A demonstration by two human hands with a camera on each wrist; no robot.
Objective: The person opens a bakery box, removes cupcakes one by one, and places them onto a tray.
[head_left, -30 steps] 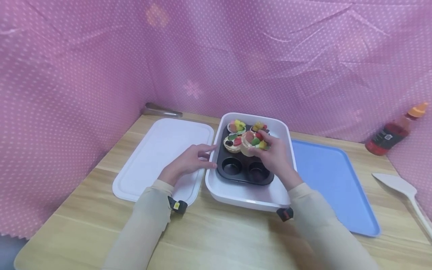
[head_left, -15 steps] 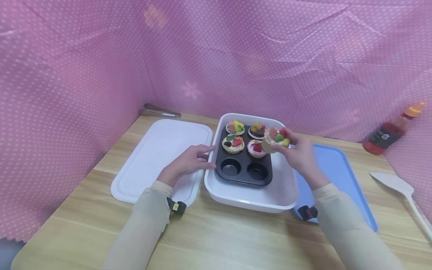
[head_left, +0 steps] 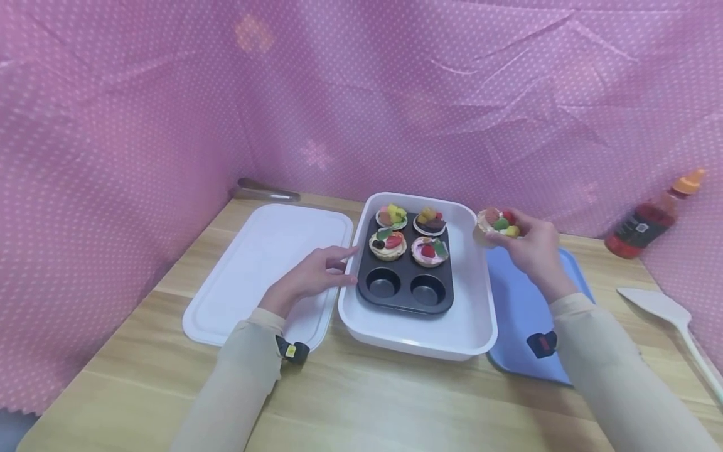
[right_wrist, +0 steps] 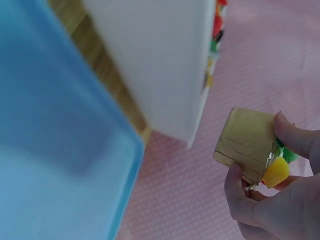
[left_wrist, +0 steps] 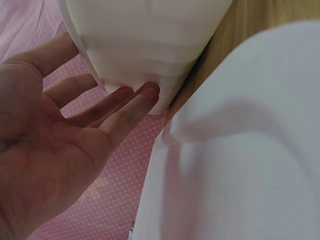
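Observation:
My right hand (head_left: 533,254) pinches a fruit tart (head_left: 490,227) between thumb and fingers, above the right rim of a white tub (head_left: 418,346). Its pale crust base (right_wrist: 245,142) and a yellow fruit piece show in the right wrist view. Inside the tub lies a black muffin tin (head_left: 404,276). Several fruit tarts sit in its back and middle cups, among them one with a strawberry and leaf (head_left: 388,245) and a pink one (head_left: 429,252); the two front cups hold nothing. My left hand (head_left: 309,276) touches the tub's left side with extended fingers, at the outer wall (left_wrist: 135,45).
Left of the tub is a white board (head_left: 271,257), with metal tongs (head_left: 268,190) behind it. A blue tray (head_left: 516,320) lies to the right, partly under my right arm. Farther right are a red sauce bottle (head_left: 644,220) and a white spatula (head_left: 661,307). Pink curtain (head_left: 361,94) surrounds the table.
My right hand has carried the fruit tart from over the muffin tin rightward, past the tub's right rim. The pink tart beneath has come into view. My left hand stays at the tub's side.

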